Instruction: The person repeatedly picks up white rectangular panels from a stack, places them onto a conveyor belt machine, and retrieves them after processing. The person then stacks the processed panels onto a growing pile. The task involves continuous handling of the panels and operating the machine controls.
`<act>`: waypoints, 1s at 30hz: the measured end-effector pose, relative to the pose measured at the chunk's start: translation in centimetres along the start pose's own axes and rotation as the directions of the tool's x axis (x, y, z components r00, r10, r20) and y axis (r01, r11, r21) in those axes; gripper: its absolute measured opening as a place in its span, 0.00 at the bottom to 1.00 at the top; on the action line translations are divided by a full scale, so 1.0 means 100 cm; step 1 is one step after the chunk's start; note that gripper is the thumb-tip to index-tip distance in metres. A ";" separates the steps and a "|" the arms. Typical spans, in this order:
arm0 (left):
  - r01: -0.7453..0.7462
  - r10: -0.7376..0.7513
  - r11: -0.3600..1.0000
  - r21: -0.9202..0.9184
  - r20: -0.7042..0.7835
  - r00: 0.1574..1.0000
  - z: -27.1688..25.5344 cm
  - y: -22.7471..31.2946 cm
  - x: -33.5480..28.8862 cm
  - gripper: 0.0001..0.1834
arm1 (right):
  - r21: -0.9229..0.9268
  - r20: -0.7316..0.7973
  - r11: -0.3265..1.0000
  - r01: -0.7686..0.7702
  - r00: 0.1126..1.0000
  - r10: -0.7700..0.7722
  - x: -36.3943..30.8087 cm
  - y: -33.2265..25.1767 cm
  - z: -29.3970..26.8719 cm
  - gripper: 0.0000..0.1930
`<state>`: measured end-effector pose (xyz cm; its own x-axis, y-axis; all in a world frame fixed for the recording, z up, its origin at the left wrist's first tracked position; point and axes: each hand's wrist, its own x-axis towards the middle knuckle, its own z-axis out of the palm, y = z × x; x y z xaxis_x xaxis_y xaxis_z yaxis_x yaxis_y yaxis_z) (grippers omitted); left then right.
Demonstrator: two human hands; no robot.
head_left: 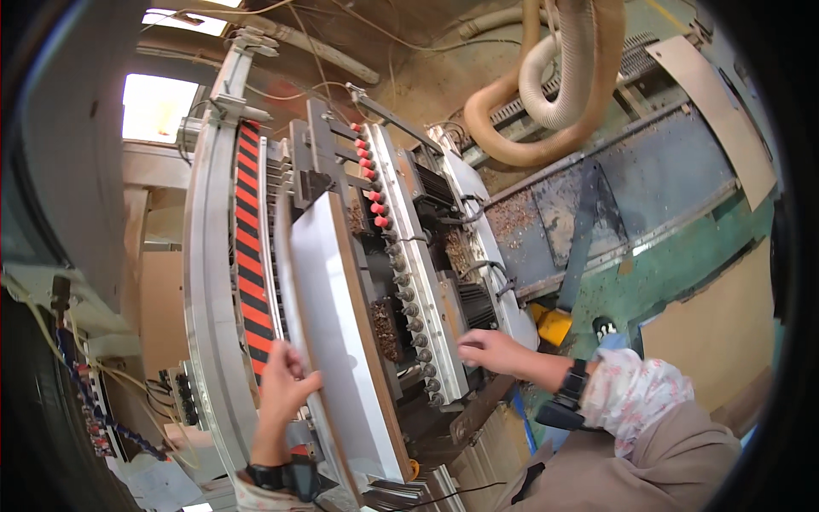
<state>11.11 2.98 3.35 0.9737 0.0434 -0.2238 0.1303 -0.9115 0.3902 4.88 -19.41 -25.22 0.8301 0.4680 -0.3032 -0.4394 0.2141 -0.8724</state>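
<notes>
A long panel with a white face (341,341) and brown edges lies on the machine in front of me; its left edge is blurred. My left hand (288,388) is at that left edge, with fingers curled and thumb stretched apart toward the panel. Nothing shows between thumb and fingers. My right hand (496,352) hovers near a metal rail (426,299) fitted with a row of dark knobs (414,311) and red-capped ones (371,172). Its fingers are drawn together, and no object is visible in them.
A red-and-black striped guard (253,247) runs along the panel's left. Wood chips (386,328) lie inside the machine. Thick ribbed hoses (542,94) hang at the back. A yellow pedal-like part (554,324) and brown sheet (708,328) are on the right floor.
</notes>
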 end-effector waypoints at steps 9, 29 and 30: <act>0.080 -0.081 0.987 -0.136 0.002 0.997 -0.027 0.007 -0.009 0.17 | 0.221 0.107 0.971 0.092 0.987 -0.118 0.093 -0.108 0.088 0.36; -0.041 0.033 0.959 0.281 0.034 0.999 0.069 -0.014 0.015 0.17 | 0.498 -0.398 0.787 0.364 0.902 -0.166 -0.134 -0.128 -0.093 0.23; -0.042 0.045 0.938 0.343 0.001 0.999 0.080 -0.018 0.014 0.17 | 0.461 -0.430 0.794 0.397 0.883 -0.192 -0.146 -0.131 -0.105 0.24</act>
<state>10.79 1.39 -4.79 0.9784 0.0023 -0.2068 0.0170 -0.9975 0.0691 2.12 -38.12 -13.36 0.9642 0.0038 -0.2651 -0.1779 0.7505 -0.6364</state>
